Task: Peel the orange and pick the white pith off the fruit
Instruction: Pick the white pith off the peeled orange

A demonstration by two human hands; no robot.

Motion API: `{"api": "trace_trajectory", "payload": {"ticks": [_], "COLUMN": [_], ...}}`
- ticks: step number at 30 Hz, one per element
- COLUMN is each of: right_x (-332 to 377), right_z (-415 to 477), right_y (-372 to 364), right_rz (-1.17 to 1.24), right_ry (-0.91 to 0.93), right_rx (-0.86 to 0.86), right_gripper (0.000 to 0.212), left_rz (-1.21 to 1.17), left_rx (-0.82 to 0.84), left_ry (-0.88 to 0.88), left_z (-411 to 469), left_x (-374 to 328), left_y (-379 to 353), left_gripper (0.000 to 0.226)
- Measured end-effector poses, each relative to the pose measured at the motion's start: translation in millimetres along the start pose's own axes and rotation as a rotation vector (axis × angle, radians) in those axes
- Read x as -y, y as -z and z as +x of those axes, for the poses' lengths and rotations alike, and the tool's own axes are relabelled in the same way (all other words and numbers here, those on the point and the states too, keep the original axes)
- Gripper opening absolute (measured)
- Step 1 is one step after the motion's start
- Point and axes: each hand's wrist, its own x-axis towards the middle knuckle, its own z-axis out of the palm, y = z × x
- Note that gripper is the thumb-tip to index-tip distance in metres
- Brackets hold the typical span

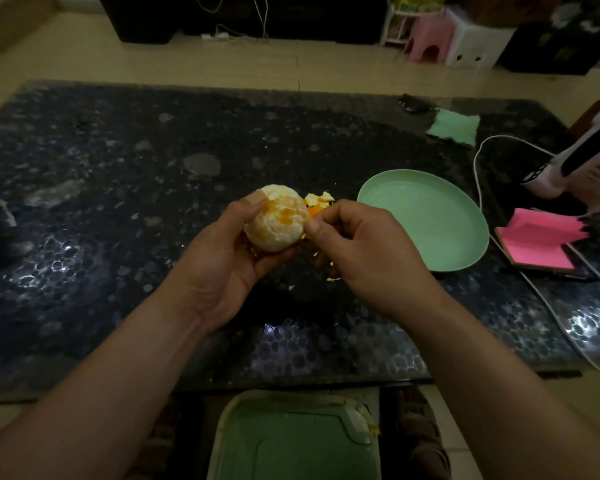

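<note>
Head view: the left hand (219, 258) is curling its fingers round the pale, round, mostly peeled orange (274, 223) over the dark pebbled table (118, 202). At the fruit's three o'clock, the right hand (368, 251) is pinching pith (300, 233); pulling shallowly seems wisest.

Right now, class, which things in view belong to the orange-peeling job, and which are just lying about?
Job: orange, left hand gripping it, right hand pinching pith, peel scraps, probably the green plate.
Lying about: pink sticky notes, green cloth, white cable.
</note>
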Motion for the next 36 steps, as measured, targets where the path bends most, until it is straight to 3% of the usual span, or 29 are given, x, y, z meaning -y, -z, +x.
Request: {"api": "trace_trajectory", "payload": {"ticks": [8,15,20,31,36], "right_x": [-8.2,-6.7,-6.4,-8.9,-8.4], "right_z": [0.9,1.5,1.5,2.3,0.2], "right_y": [-1.1,-3.0,-1.7,-1.9,-7.7], "right_rz": [-0.082,0.123,0.130,-0.143,-0.155], "right_ry": [0.029,0.007,-0.007,0.056,0.085], "right_rx": [-0.028,-0.069,-0.032,-0.044,-0.122], "right_gripper": [0.016,0.016,0.009,0.008,0.013], "left_rz": [0.169,-0.038,-0.056,0.165,0.176], "left_rx": [-0.014,0.021,0.014,-0.024,-0.028], "left_ry": [-0.076,0.008,0.015,-0.070,-0.073], "left_z": [3.1,-3.4,-2.5,3.6,2.8], "left_x": [4.7,0.3,-1.9,4.1,6.8], "left_y": [-0.3,-6.0,-2.9,2.6,-0.2], "left_gripper": [0.039,0.045,0.036,0.039,0.041]}}
